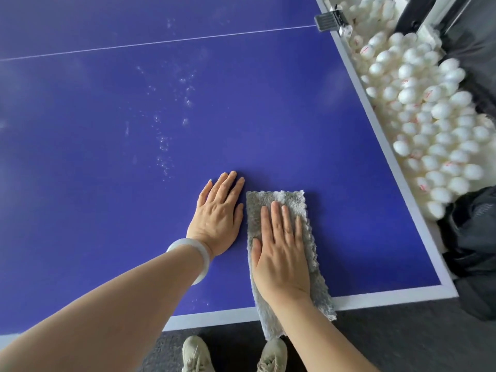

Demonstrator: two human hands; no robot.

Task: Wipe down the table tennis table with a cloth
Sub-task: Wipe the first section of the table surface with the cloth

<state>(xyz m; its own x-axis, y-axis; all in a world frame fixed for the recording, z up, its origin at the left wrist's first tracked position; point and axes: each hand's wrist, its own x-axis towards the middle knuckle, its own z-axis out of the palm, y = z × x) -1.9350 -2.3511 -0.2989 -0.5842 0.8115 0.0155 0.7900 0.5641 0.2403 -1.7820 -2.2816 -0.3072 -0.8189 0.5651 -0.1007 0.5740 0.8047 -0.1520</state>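
The grey cloth (284, 197) lies lengthwise on the blue desk (268, 116) near its front right corner, and its near end hangs over the white-bordered front edge. The right hand (281, 253) lies flat on the cloth with straight fingers pointing away from the person, pressing it to the surface without grasping it. The left hand (218, 218) rests palm down on the bare desk just beside the cloth's left edge, its fingers straight and close together, holding nothing. A pale bracelet (200, 257) sits on the left wrist. Whitish smudges (163, 146) speckle the surface beyond the left hand, and a thin white line (161, 42) crosses farther back. A heap of white balls (429, 130) lies along the desk's right side. Two light shoes (196, 355) stand on the dark floor (389, 339) below.
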